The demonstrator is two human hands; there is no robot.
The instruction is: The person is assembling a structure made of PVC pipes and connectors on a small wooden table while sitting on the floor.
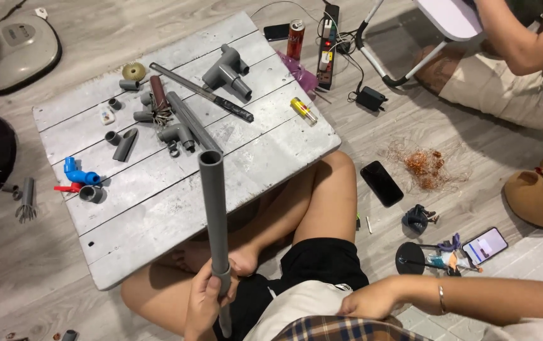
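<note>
Pale grey wood-look plank floor (473, 145) all around, evenly lit. A low whitewashed plank bench (265, 151) sits on it, with a white folding chair (410, 38) up top and a round robot vacuum (12, 50) in the corner.

The long plastic pipe (213, 208) held upright near the middle is plain grey. The low wooden-plank desk (158, 208) is whitewashed pale grey with dark seams. On its left edge lie a bright blue pipe elbow (77, 173) and a small red-handled valve (66, 187). At the far right of the desk lies a yellow cylindrical battery (304, 109), and beyond it stands a red drink can (295, 39). On the pale wood-grain floor (360, 126) to the right lie a black phone (381, 183) and an orange-copper wire tangle (426, 165). Near the bottom shows a brown, navy and white plaid cloth (341, 329), beside black shorts (322, 256).
</note>
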